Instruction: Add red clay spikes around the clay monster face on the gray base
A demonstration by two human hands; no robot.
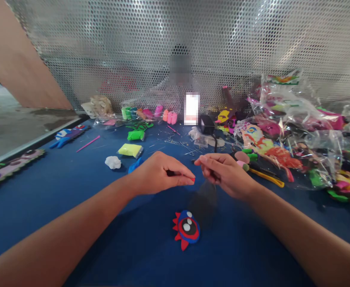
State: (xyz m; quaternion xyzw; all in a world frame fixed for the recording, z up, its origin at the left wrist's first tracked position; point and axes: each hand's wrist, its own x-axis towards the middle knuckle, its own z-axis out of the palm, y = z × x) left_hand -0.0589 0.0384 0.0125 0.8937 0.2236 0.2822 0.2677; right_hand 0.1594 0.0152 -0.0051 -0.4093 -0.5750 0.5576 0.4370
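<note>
Head view: left hand (159, 174) fingers pinch a tiny red clay bit (193, 180); right hand (225, 173) fingers pinched closed, contents unclear. The round blue-red clay figure (187, 229) lies below on open blue desk (73, 187); plastic bags (297, 131) crowd the right edge.

Dim, soft light; glare on the perforated metal screen (210, 44); edges stretched and blurred.
</note>
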